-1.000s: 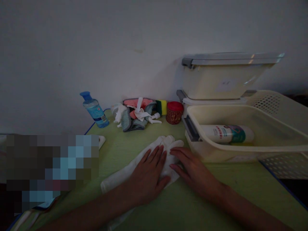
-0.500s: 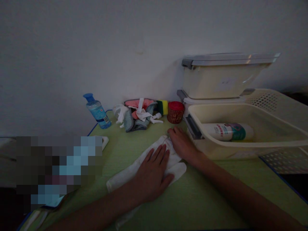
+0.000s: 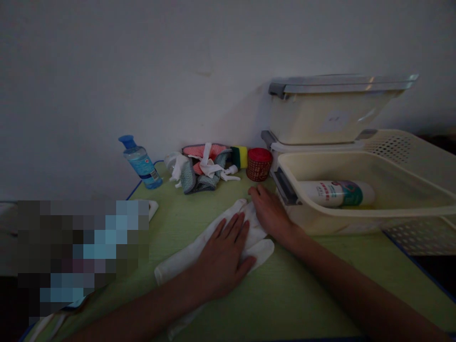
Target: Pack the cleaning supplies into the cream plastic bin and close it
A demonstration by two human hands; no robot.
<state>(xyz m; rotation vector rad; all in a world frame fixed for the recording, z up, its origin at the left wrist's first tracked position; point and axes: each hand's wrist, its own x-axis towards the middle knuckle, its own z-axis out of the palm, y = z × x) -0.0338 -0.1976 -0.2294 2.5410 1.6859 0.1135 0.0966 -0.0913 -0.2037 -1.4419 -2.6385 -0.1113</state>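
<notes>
A white glove lies on the green table, its cuff toward the lower left and its thumb pointing right. My left hand rests flat on top of it, fingers stretched out. At the finger end of the glove, my right hand is closed with bent fingers on the material; its fingertips are partly hidden. Just right of that hand stands an open cream storage bin, with a white and teal spray can lying inside.
Along the wall are a blue bottle, a heap of pink and grey cloths, a yellow-green sponge and a red round container. A lidded box sits behind the bin. A blurred-out object lies at left.
The view has shifted very slightly. Both hands keep their places on the glove, with hardly any visible motion.
</notes>
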